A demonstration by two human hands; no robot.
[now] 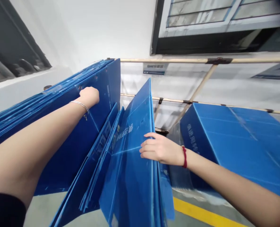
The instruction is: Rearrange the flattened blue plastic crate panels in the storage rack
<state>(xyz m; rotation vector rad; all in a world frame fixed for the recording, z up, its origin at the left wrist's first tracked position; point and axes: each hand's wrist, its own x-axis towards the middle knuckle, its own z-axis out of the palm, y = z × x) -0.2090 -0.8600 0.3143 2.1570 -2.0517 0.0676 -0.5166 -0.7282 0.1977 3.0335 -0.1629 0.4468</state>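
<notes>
Folded blue corrugated plastic boxes stand on edge in front of me. My left hand [90,95] is closed against the near face of the left stack [106,85], close below its top edge; its fingertips are hidden. My right hand [157,149] lies over the upright edge of a leaning folded box [132,126], fingers on its printed face and the thumb out of sight. Between the hands, thinner folded boxes [104,148] lean at a slant, with clear label pockets on them. More folded panels are layered behind the box at my right hand.
A large blue box [243,138] with white printing stands to the right. Behind runs a cream pipe rail [177,61] with black joints and a hanging sign [154,68]. A yellow floor line [201,214] crosses the lower right. A window [201,19] is set in the white wall.
</notes>
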